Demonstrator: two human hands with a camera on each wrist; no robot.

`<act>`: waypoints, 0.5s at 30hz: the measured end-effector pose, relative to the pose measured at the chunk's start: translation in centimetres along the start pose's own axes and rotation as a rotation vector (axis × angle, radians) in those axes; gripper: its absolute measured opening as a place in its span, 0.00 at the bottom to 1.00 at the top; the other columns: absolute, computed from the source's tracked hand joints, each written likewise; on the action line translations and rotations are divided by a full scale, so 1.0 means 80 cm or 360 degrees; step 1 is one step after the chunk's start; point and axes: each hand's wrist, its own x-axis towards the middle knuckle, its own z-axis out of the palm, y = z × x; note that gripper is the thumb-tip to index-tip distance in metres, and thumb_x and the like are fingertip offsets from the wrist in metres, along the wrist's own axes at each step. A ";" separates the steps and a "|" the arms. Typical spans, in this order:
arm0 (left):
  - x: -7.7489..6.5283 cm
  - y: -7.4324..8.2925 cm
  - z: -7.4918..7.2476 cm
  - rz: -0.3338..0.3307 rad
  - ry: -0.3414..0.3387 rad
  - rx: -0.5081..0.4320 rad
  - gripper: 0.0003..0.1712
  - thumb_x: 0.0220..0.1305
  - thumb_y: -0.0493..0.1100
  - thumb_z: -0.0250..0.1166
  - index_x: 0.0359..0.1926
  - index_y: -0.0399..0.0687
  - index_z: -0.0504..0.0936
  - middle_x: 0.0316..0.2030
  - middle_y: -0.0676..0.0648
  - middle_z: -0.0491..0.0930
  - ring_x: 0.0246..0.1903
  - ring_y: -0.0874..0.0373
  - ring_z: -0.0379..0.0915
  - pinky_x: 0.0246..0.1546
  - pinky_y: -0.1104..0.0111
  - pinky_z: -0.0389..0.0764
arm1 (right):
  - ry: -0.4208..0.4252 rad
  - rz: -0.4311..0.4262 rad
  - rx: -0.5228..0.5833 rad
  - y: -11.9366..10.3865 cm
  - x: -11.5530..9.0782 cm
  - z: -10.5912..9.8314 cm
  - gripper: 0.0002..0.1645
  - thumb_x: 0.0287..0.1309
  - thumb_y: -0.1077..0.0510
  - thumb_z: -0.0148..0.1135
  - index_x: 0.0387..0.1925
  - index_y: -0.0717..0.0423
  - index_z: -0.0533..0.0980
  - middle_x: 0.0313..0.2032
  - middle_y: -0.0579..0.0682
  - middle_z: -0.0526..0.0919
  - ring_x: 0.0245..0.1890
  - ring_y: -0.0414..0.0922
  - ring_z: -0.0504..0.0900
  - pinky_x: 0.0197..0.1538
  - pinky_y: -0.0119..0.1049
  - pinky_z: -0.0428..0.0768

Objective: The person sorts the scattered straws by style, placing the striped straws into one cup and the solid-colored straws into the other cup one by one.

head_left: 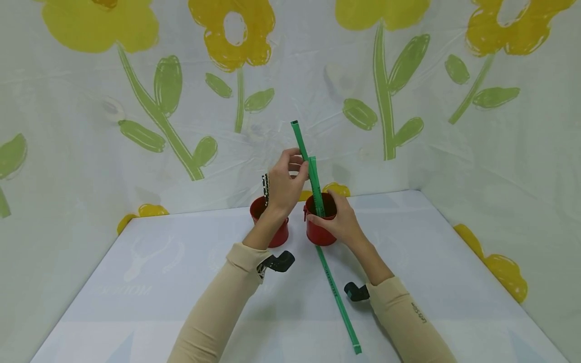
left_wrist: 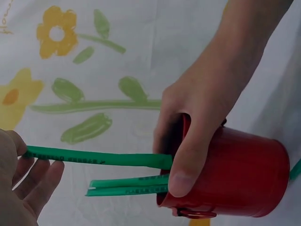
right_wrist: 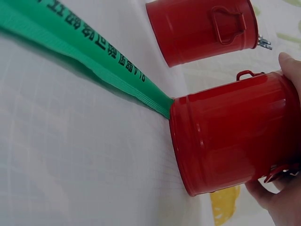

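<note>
My left hand pinches a long, narrow green strip with dark print. Its lower end goes down into a small red metal bucket. Two more green ends stick out of the same bucket beside it. My right hand grips this bucket at the rim, thumb on the near outer side and fingers round the far side. Another printed green strip lies on the table, running from the bucket's base toward the front. The inside of the bucket is mostly hidden.
A second red bucket stands just left of the first, partly behind my left wrist. The white table meets a flower-printed cloth wall close behind both buckets. Black wrist mounts stick out near the sleeves.
</note>
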 end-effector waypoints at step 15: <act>-0.011 -0.020 0.019 -0.0076 -0.0082 0.0056 0.16 0.69 0.39 0.60 0.55 0.42 0.74 0.40 0.41 0.84 0.38 0.52 0.84 0.40 0.67 0.86 | -0.0003 -0.0019 0.0026 -0.003 -0.001 -0.002 0.45 0.47 0.41 0.75 0.63 0.44 0.64 0.58 0.47 0.73 0.60 0.47 0.73 0.53 0.50 0.83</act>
